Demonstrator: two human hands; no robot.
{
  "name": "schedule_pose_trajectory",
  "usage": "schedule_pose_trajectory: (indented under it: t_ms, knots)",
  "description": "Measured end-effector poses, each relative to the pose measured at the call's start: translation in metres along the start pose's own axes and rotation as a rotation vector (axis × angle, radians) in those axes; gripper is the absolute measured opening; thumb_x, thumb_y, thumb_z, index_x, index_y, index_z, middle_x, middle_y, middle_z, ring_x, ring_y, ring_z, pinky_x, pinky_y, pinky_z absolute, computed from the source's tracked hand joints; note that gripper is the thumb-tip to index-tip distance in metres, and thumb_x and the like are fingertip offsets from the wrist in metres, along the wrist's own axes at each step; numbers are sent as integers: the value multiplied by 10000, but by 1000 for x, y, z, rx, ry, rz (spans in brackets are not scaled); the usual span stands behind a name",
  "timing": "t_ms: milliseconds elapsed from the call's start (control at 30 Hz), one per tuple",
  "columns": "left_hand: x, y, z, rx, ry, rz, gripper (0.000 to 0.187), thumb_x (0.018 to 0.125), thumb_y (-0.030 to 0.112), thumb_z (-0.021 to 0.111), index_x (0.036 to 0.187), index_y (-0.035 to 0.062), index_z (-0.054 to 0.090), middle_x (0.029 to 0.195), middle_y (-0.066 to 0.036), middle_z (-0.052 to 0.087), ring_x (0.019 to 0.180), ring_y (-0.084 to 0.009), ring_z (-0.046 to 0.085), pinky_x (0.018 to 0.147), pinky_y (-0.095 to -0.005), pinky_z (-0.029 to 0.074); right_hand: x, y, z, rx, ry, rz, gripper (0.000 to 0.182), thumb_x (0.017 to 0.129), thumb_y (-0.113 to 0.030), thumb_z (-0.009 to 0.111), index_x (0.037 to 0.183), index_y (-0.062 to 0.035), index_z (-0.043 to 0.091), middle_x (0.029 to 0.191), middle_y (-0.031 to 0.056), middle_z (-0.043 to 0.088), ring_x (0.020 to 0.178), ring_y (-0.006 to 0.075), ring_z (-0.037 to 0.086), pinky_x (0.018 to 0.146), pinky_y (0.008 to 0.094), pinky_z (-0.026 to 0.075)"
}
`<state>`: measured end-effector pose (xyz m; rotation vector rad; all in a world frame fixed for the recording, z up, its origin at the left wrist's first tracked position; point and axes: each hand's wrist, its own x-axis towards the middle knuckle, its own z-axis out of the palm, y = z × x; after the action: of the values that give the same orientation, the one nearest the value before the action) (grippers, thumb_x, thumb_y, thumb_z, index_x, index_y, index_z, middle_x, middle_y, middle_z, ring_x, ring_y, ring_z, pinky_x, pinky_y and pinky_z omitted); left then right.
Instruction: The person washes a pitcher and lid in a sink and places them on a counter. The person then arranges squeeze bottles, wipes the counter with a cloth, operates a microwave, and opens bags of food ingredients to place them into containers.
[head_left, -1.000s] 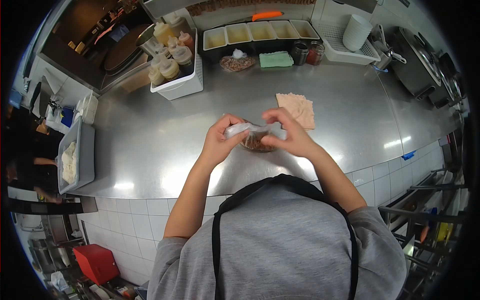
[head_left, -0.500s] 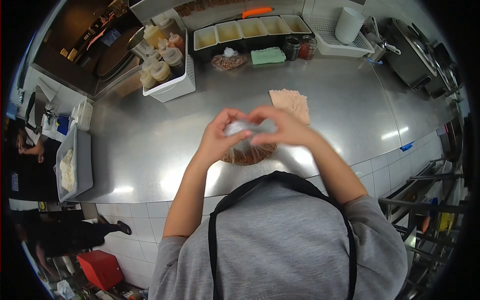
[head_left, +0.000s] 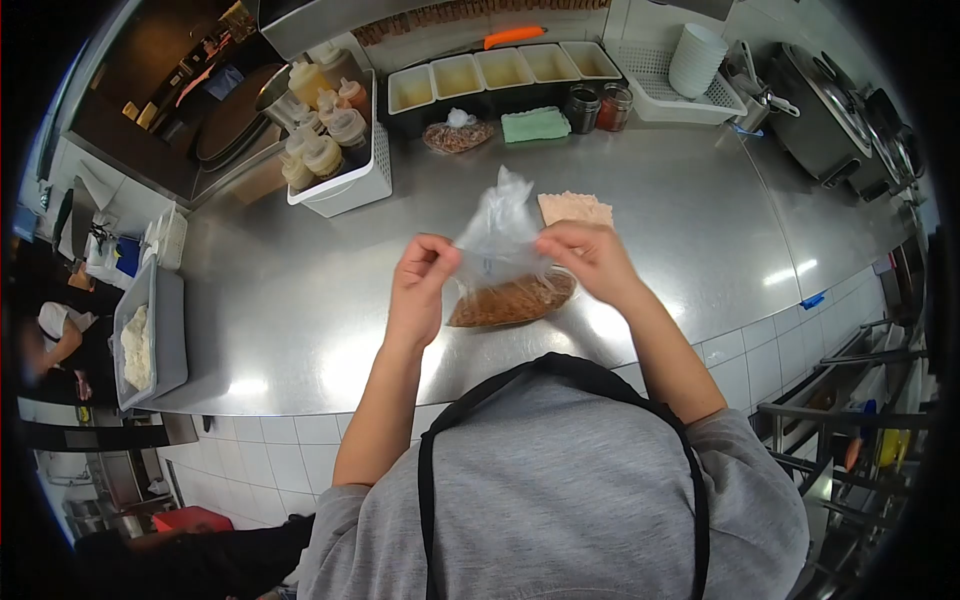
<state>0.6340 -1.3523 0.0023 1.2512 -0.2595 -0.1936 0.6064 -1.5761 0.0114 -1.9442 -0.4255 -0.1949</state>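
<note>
A clear plastic bag (head_left: 500, 235) with brown, crumbly food (head_left: 515, 300) in its bottom rests on the steel counter in front of me. My left hand (head_left: 425, 275) pinches the bag's left side between thumb and fingers. On the other side, my right hand (head_left: 590, 258) grips the plastic the same way. The bag's upper part stands up loosely, spread between both hands. Just behind my right hand lies a peach-coloured cloth (head_left: 575, 208). What the brown food is, I cannot make out.
A white basket of squeeze bottles (head_left: 345, 185) stands back left. Along the back are white containers (head_left: 505, 72), another tied bag (head_left: 458, 132), a green cloth (head_left: 535, 124) and two jars (head_left: 598, 108). A grey tub (head_left: 150, 340) sits left, with people beyond it.
The bag's bunched top has been opened out and now stands spread upward. My hands have moved apart to its two sides. People at the left have shifted position.
</note>
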Motion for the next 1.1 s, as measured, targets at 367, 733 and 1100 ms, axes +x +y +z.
schedule_pose_trajectory:
  t_ms: [367, 733, 1100]
  knots:
    - [5, 41, -52, -104, 138, 205, 92, 898, 122, 530, 951, 48, 511, 895, -97, 640, 851, -173, 603, 781, -301, 466, 62, 19, 0, 398, 246, 52, 151, 875, -159, 573, 915, -23, 626, 806, 15, 593, 748, 92, 538, 702, 221, 433]
    - [-42, 27, -111, 469, 718, 197, 339, 850, 90, 569, 1158, 20, 444, 1234, -97, 455, 1126, -206, 434, 970, -328, 339, 219, 112, 40, -545, -68, 38, 455, 769, -112, 605, 1202, -173, 478, 1206, 115, 438, 1121, 309, 470, 919, 403, 421]
    - [-26, 34, -83, 566, 571, 444, 232, 824, 6, 556, 1045, 40, 492, 1181, -100, 452, 967, -156, 497, 802, -279, 436, 209, 140, 38, -343, 51, -120, 226, 684, 12, 602, 846, -113, 505, 874, 118, 451, 831, 309, 508, 704, 395, 434]
